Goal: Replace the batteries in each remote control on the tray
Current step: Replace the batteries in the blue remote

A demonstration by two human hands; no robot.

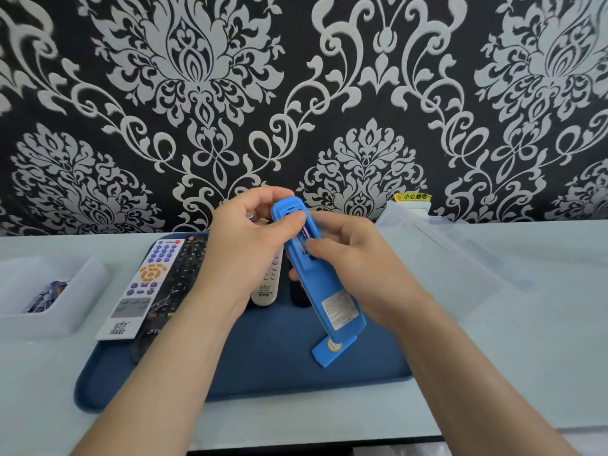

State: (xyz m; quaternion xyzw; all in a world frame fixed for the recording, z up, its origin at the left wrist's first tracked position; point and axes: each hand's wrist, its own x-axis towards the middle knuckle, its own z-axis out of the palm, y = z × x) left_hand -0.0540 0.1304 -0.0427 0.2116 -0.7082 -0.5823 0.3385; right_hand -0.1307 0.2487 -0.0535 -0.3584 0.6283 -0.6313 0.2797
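A blue remote (pixel 324 291) is held back-side up above the dark blue tray (pixel 279 363), its battery bay uncovered. My left hand (pixel 250 245) grips its top end, thumb pressing a purple battery (pixel 304 233) in the bay, and a second battery end (pixel 250 217) peeks from the curled fingers. My right hand (pixel 355 261) supports the remote from the right, fingertips at the bay. The blue battery cover (pixel 332 352) lies on the tray under the remote's lower end.
On the tray's left lie a white remote (pixel 141 284), a black remote (pixel 171 291) and a beige remote (pixel 268 284). A clear box with purple batteries (pixel 46 296) stands at the left. A clear lidded container (pixel 437 251) sits at the right by the wall.
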